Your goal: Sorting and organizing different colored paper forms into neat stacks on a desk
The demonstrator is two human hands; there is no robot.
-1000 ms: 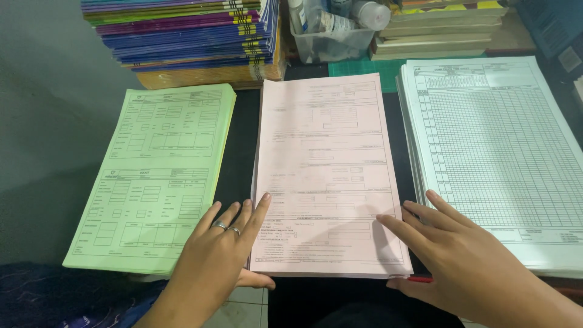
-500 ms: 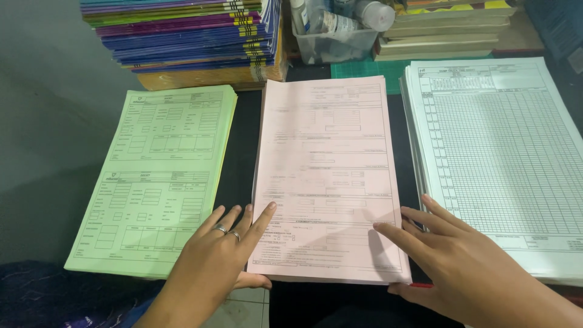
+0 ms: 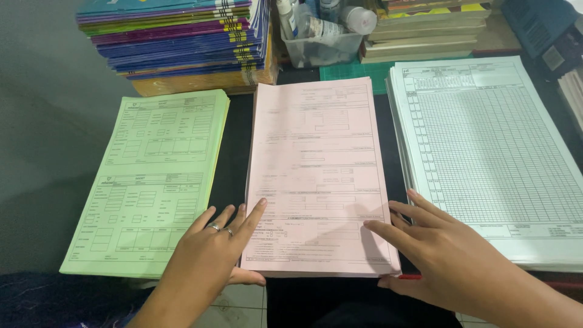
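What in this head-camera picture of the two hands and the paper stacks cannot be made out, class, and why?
Head view only:
- Print on the pink stack: blurred and too small.
- Left hand: its thumb is partly tucked under the pink stack's near edge.
- Right hand: it covers the pink stack's corner.
- White stack: cut off by the right edge.
- Clear tub: contents cut off by the top edge.
- Green stack: sheet count untellable.

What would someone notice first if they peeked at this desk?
Three flat stacks of printed paper forms lie side by side: a green stack on the left, a pink stack in the middle, a white gridded stack on the right. The left hand, wearing rings, and the right hand rest on the pink stack's near corners. Behind, a tall pile of colourful thin booklets stands at the back left.
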